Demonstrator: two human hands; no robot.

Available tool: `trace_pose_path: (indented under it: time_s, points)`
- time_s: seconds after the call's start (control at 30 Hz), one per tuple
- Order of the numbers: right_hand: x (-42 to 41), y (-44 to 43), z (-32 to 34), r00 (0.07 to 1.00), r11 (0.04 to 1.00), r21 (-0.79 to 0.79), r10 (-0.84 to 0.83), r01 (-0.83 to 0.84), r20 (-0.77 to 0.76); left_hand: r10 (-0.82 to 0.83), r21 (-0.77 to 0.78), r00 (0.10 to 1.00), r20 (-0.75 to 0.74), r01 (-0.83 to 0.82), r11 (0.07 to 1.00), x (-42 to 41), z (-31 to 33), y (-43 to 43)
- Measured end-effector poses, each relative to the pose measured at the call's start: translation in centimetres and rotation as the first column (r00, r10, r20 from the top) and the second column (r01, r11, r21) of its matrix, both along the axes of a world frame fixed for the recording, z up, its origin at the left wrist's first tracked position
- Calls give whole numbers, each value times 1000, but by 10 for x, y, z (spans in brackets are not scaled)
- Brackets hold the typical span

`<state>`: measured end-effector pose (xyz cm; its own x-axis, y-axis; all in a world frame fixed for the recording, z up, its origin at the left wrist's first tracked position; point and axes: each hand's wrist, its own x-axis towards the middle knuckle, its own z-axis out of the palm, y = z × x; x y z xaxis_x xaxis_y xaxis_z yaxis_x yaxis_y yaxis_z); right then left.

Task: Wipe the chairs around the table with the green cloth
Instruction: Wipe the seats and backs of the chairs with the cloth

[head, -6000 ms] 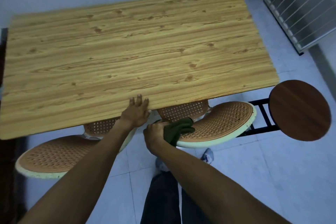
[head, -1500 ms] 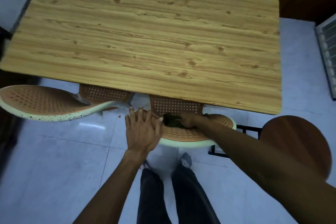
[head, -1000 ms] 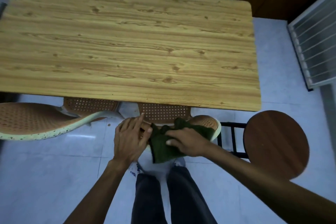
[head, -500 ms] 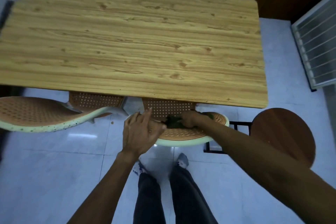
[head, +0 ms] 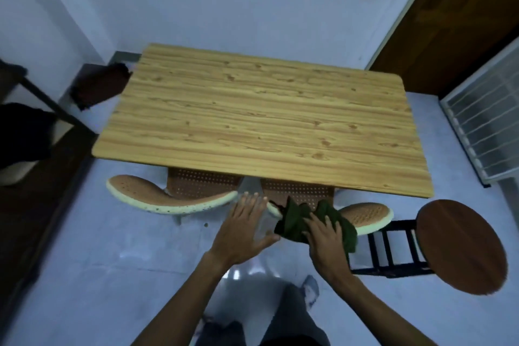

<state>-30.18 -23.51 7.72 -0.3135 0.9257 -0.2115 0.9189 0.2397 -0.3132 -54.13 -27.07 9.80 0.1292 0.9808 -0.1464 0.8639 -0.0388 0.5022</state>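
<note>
Two orange perforated chairs with pale green rims are tucked under the near edge of the wooden table [head: 252, 126]. The right chair [head: 368, 215] shows its curved back; the green cloth [head: 295, 219] is draped over that back's left part. My right hand [head: 325, 233] presses on the cloth and grips it. Just left of the cloth is my left hand [head: 244, 227], fingers spread and flat, covering the back's left end. The left chair [head: 157, 196] stands apart to the left, untouched.
A round brown stool [head: 460, 247] on a black frame stands at the right. A white barred grille [head: 488, 121] leans by the dark door at the right wall. Dark furniture [head: 33, 121] fills the left side. My legs stand on the pale tiled floor.
The view has pulled back and up, showing the wall. My right hand has drawn the cloth from the seat up onto the chair back; the left hand has shifted slightly left.
</note>
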Motion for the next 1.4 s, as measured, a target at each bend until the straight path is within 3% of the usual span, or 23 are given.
trace_pose_path:
  time_s: [0.13, 0.37, 0.6, 0.7, 0.8, 1.0, 1.23, 1.4]
  points:
    - [-87, -32, 27, 992, 987, 133, -83, 95, -96, 49, 105, 998, -51, -43, 994, -115, 26, -51]
    - [-228, -62, 56, 971, 955, 225, -152, 192, -185, 67, 58, 993, -101, -61, 996, -253, 41, -113]
    - [-320, -74, 45, 988, 979, 205, 15, 17, -156, 79, 27, 994, -82, -77, 997, -320, 23, -111]
    - [-364, -75, 23, 978, 965, 202, 187, -166, -93, 87, 4, 992, -88, -87, 996, -344, 15, -103]
    - [-399, -78, -7, 943, 939, 98, 331, -328, -16, 75, -34, 993, -95, -79, 996, -369, 8, -98]
    - [-445, -84, -17, 912, 904, 141, 410, -404, -9, -19, -128, 992, -122, 3, 992, -413, -7, -82]
    - [-518, -78, -15, 930, 926, 100, 359, -365, 78, -104, -170, 992, -71, 90, 981, -460, -7, -52]
    - [-585, -61, -15, 924, 942, -134, 330, -308, 196, -167, -208, 984, -63, 151, 966, -519, -12, -32]
